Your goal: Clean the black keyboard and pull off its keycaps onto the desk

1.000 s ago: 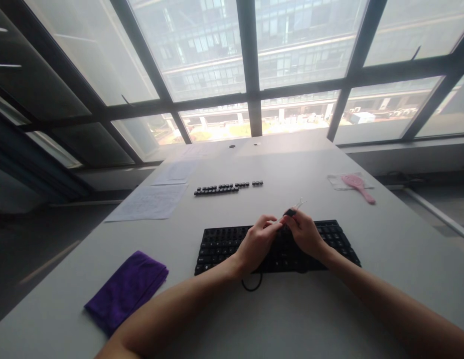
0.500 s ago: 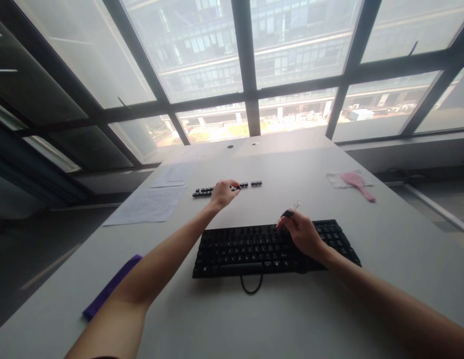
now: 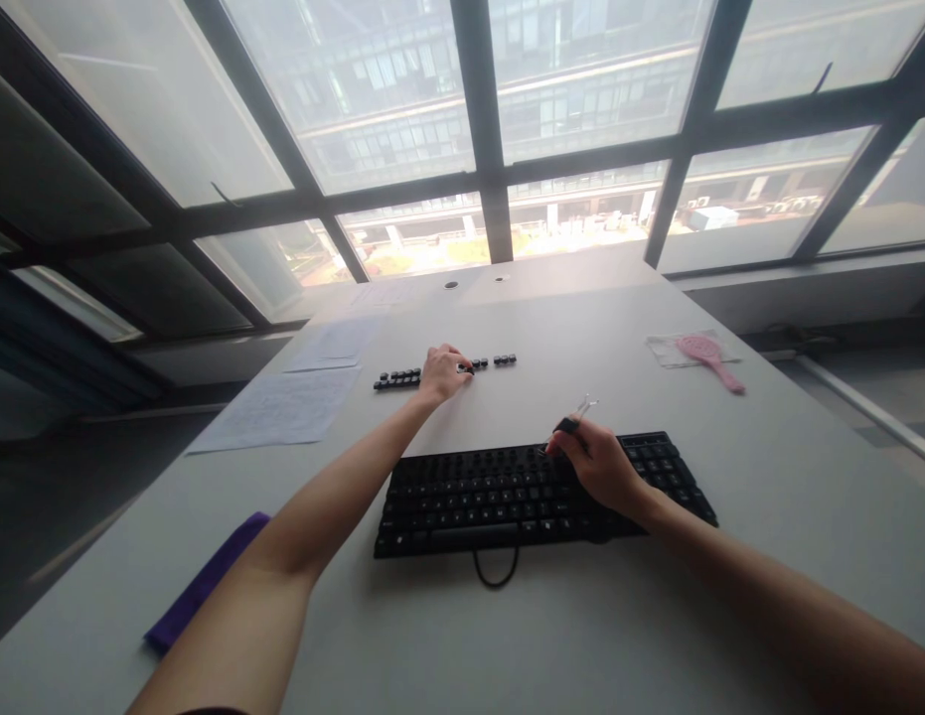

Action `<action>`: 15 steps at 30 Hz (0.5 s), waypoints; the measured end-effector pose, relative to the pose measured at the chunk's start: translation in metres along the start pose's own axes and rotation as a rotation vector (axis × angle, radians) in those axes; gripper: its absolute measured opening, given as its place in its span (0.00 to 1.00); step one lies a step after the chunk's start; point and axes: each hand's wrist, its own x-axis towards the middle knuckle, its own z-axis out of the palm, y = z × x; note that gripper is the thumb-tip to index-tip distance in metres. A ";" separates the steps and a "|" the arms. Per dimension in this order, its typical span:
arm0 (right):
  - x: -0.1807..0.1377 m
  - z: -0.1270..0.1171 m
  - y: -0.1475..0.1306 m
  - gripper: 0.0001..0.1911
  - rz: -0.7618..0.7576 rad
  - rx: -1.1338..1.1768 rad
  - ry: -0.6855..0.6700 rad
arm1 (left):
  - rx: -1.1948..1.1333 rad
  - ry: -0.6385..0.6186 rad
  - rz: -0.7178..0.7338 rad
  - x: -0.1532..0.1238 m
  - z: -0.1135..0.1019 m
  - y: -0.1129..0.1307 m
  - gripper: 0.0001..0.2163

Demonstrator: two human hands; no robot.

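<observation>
A black keyboard (image 3: pixel 507 497) lies on the grey table (image 3: pixel 581 636) in front of me. My right hand (image 3: pixel 600 462) rests over its upper right part, closed on a small keycap puller (image 3: pixel 575 415) with a black grip and wire loop. My left hand (image 3: pixel 443 370) is stretched out to a row of loose black keycaps (image 3: pixel 402 378) beyond the keyboard, its fingers curled down onto the row at the middle. Whether a keycap is between the fingers is hidden.
A purple cloth (image 3: pixel 201 588) lies at the near left under my forearm. Printed sheets (image 3: pixel 283 407) lie at the far left. A pink brush (image 3: pixel 704 359) on a clear bag sits at the far right. The keyboard cable loops toward me. Windows rise behind the table.
My left hand left the right hand at the keyboard, reached out to the keycap row and settled lower on it. The right hand stayed over the keyboard with the puller.
</observation>
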 end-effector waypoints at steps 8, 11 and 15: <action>0.000 0.000 0.000 0.13 -0.006 0.002 0.007 | 0.010 0.006 0.006 0.003 0.003 -0.004 0.09; 0.000 0.000 0.001 0.13 -0.003 0.003 0.008 | 0.013 0.019 0.010 0.003 0.002 -0.005 0.10; 0.000 0.000 0.002 0.12 -0.004 -0.010 0.010 | 0.022 0.023 0.025 0.003 0.002 -0.004 0.08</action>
